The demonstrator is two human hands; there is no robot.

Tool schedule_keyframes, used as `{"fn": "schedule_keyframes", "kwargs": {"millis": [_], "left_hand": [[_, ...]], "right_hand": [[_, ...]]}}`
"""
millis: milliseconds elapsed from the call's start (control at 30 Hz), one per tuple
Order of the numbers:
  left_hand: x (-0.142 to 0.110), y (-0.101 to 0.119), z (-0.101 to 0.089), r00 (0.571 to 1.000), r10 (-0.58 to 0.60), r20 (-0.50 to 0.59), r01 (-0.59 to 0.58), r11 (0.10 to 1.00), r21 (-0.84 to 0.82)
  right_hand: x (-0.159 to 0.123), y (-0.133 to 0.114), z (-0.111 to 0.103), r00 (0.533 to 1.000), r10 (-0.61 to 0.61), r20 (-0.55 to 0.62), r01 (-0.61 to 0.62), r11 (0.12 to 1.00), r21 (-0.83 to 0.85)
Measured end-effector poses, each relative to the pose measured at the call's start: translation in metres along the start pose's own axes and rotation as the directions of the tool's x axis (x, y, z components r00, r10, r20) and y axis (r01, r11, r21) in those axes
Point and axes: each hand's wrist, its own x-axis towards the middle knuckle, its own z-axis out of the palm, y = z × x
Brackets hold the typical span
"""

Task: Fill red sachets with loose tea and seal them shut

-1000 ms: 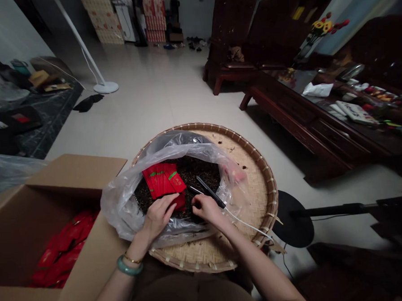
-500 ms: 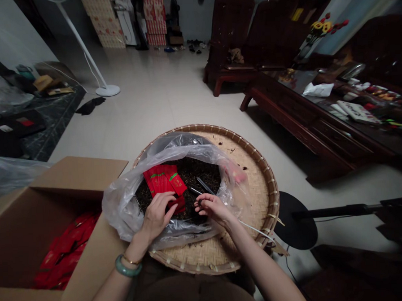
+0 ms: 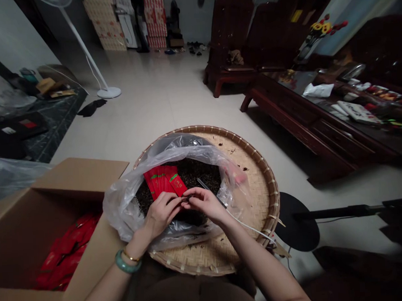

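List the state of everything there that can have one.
Cardboard box: open
Plastic bag: mouth open
Red packets in bag: overlapping, fanned
Dark leafy bits: loose
Woven tray: bits scattered on it
Right hand: fingers bent, pinching dark leafy bits
Left hand: fingers bent, grip unclear
White fan: upright; running or not, unclear

Mid-frame, I can't make out the small dark bit point(image 3: 187, 198) pinched in the right hand point(image 3: 205, 203), which hides much of the black tool point(image 3: 203, 184). The left hand point(image 3: 159, 213) covers part of the red packets point(image 3: 161, 179); their lettering is too small to read. The left edge cuts off the cardboard box point(image 3: 80, 174), the top edge the white fan point(image 3: 84, 49).
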Motion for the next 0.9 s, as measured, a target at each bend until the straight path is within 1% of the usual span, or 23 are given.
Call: {"fn": "schedule_keyframes", "kwargs": {"millis": [133,233,333,467,567,667,733,800,900], "left_hand": [[-0.01,-0.003,0.001,0.999,-0.007,-0.048,0.004,0.999,-0.052],[-0.018,-0.005,0.003,0.996,-0.017,-0.084,0.012,0.998,-0.062],[-0.022,-0.005,0.004,0.995,-0.044,-0.092,0.036,0.996,-0.078],[-0.018,-0.001,0.001,0.994,-0.057,-0.097,0.052,0.997,-0.059],[-0.009,0.003,-0.005,0.997,-0.056,-0.051,0.055,0.998,-0.017],[0.0,0.005,-0.013,0.999,-0.023,0.043,0.023,1.0,0.005],[0.003,0.005,-0.017,0.997,0.021,0.08,-0.021,1.0,0.001],[0.004,0.003,-0.019,0.994,0.07,0.083,-0.069,0.998,-0.013],[0.002,0.0,-0.017,0.988,0.145,0.054,-0.143,0.989,-0.039]], "right_hand": [[0.008,0.007,-0.004,0.999,0.01,-0.046,-0.01,1.0,0.002],[0.009,0.01,-0.007,0.998,0.022,-0.056,-0.021,1.0,0.018],[0.008,0.01,-0.008,0.998,0.007,-0.064,-0.005,1.0,0.017],[0.009,0.007,-0.007,0.997,-0.03,-0.075,0.03,1.0,0.002],[0.008,0.003,-0.003,0.996,-0.057,-0.07,0.055,0.998,-0.022],[0.008,-0.001,0.002,0.998,-0.065,-0.025,0.063,0.995,-0.075],[0.01,-0.003,0.005,0.999,-0.051,0.002,0.051,0.993,-0.103],[0.012,-0.004,0.005,0.999,-0.035,0.019,0.037,0.991,-0.126],[0.016,-0.004,0.003,0.999,-0.023,0.036,0.029,0.982,-0.185]]}}
